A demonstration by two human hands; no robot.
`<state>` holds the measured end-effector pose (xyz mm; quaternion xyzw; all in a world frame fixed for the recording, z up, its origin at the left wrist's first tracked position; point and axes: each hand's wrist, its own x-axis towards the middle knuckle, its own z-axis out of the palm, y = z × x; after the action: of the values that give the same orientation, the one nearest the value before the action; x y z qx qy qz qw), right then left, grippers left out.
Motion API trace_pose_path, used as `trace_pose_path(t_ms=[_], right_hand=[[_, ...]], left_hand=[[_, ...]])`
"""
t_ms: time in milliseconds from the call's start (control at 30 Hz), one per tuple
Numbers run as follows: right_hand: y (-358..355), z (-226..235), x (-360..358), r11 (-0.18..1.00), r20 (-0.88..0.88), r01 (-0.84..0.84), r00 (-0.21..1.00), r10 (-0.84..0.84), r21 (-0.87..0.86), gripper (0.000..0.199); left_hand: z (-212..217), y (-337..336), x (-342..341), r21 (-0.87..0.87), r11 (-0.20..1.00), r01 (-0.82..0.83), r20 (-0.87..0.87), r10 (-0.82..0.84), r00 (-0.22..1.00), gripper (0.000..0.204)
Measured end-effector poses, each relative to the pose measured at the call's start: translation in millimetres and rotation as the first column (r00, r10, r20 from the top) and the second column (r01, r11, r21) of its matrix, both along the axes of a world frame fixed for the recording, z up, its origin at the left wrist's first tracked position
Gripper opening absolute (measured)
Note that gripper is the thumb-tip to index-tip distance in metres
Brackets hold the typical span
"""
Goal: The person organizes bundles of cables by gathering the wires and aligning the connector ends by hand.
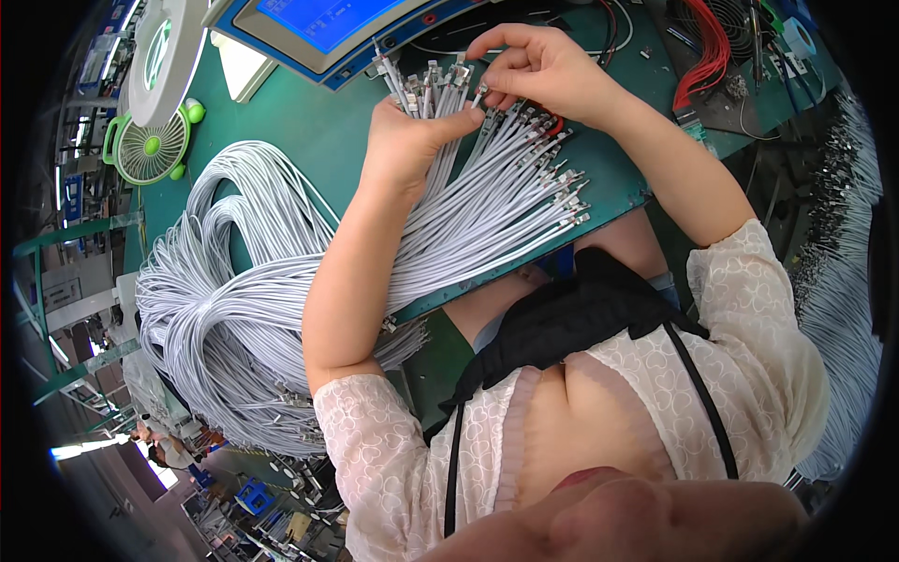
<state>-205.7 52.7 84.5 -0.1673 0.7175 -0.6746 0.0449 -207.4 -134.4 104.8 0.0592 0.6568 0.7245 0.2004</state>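
Many white cables point(496, 211) with metal-cased plugs lie across the green table in front of me. Their plug ends point(569, 192) fan out to the right. My left hand point(405, 140) is closed around a bunch of these cables near the plugs, thumb stretched over the front, other fingers hidden behind. Facing it, my right hand point(538, 75) has its thumb and fingertips bent together at one cable's plug point(481, 92), beside my left thumb tip. The looped middle of the cables point(201, 300) is gathered at the left and hangs over the table's near edge.
A tester with a blue screen point(323, 23) stands just beyond my hands. At the left are a green fan point(152, 148) and a magnifier lamp point(140, 89). Red wires point(709, 51) lie at the far right. A thick mass of grey cables point(838, 309) hangs beside me on the right.
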Motion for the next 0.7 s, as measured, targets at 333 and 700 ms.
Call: trace_pose_path(t_ms=[333,700], right_hand=[[-0.3,-0.5,0.2,1.0,-0.047,0.029,0.999,-0.029,0.003,0.023],[2.9,-0.8,-1.0,1.0,-0.029,0.0,1.0,0.0,0.007,0.025]], left_hand=[[-3.3,-3.4,-3.6,-0.108,0.994,-0.005,-0.05,0.0,0.999,0.03],[2.1,-5.4,-4.8,-0.024,0.999,0.036,0.057,-0.035,0.998,0.029]])
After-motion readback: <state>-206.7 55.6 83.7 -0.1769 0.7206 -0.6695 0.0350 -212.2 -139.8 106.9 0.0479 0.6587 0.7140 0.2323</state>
